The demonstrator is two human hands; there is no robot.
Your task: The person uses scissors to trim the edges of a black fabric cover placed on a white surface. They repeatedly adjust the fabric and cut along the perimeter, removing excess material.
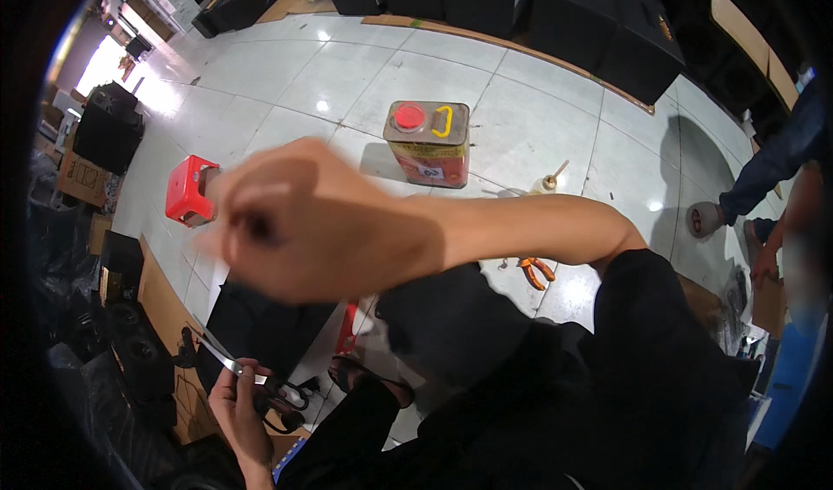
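My right hand (321, 221) is raised close to the camera and blurred. Its forearm reaches across from the right, and the fingers are curled into a fist. Whatever the fist may hold is hidden. Low on the left, my left hand (236, 408) grips a pair of scissors (227, 362) near the pivot. The scissors' silver blades point up and left, and their dark handle loops hang below the fingers. Beside the blades lies a flat black piece of material (269, 329), partly covered by my right hand.
A metal can (431, 156) with a red cap stands on the tiled floor, near a small jar (545, 185) with a stick. Orange-handled pliers (536, 273) lie closer. A red stool (184, 193) is left, black speaker boxes (486, 0) line the back. Another person's leg (764, 169) shows right.
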